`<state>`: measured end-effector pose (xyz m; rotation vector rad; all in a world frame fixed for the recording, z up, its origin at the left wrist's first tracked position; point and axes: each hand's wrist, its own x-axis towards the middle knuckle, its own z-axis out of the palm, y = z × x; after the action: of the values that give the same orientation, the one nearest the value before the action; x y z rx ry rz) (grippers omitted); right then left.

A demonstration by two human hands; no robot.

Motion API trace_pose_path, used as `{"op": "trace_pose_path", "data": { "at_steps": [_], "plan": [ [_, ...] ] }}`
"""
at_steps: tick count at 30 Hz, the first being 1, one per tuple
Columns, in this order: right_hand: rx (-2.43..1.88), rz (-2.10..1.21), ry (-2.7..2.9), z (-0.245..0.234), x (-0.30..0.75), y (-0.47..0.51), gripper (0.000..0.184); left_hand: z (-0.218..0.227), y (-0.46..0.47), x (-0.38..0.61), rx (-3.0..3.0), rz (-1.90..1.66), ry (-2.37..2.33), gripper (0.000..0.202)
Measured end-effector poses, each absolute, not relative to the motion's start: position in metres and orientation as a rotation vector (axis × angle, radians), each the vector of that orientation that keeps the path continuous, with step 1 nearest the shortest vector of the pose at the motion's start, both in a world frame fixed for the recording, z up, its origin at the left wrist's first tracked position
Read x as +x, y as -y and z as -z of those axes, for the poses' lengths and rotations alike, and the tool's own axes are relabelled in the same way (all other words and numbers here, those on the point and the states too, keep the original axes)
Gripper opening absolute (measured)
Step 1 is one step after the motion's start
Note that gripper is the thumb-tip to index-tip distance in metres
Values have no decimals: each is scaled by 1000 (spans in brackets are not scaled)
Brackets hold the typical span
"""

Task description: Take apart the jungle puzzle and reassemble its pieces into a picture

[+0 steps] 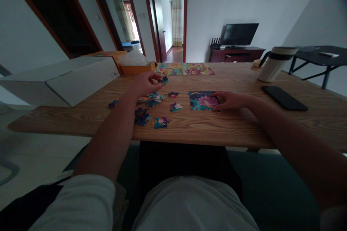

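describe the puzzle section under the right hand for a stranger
On the wooden table, find the right hand. It touches the puzzle section, a broad block set apart from the smaller pieces leftward by its large pink shape.

A pale, short-sleeved shirt (193, 205) is worn with black legwear (184, 160).

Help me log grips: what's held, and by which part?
Left hand: a piece, by its left side. Right hand: on the joined puzzle; grip unclear.

The wooden tabletop (185, 121) offers a narrow lane between loose puzzle pieces (142, 116) and the joined puzzle (200, 100); a white box (81, 79) obstructs the left, a tumbler (276, 65) the right.
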<state>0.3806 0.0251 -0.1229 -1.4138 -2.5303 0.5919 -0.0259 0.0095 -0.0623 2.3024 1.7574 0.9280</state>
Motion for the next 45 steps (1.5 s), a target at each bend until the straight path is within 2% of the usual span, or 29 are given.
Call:
{"op": "trace_pose_path", "data": {
  "at_steps": [7, 10, 18, 22, 28, 33, 37, 42, 45],
  "plan": [
    [-1463, -513, 2322, 121, 395, -35, 68, 61, -20, -33, 2093, -1452, -1899, 32],
    [-1582, -411, 2306, 123, 408, -42, 65, 61, -23, -39, 2017, -1501, -1954, 31],
    [-1752, -293, 2330, 129, 428, -58, 55, 81, -20, -10, 2427, -750, -1600, 39],
    [-1857, -251, 2316, 130, 434, -62, 49, 92, -23, 4, 2498, -490, -1547, 39],
    [-1910, -272, 2268, 126, 446, -66, 46, 97, -25, 2, 2480, -383, -1461, 38],
    [-1966, -441, 2136, 119, 454, -68, 44, 98, -25, 2, 2427, -443, -1464, 30],
    [-1930, -467, 2121, 119, 457, -68, 43, 81, -13, 7, 2506, -678, -1483, 27],
    [-1865, -410, 2185, 125, 457, -69, 54, 26, 63, 34, 2714, -1173, -1118, 25],
    [-1892, -314, 2219, 128, 457, -70, 58, -2, 138, 52, 2876, -1106, -779, 24]
  ]
}}
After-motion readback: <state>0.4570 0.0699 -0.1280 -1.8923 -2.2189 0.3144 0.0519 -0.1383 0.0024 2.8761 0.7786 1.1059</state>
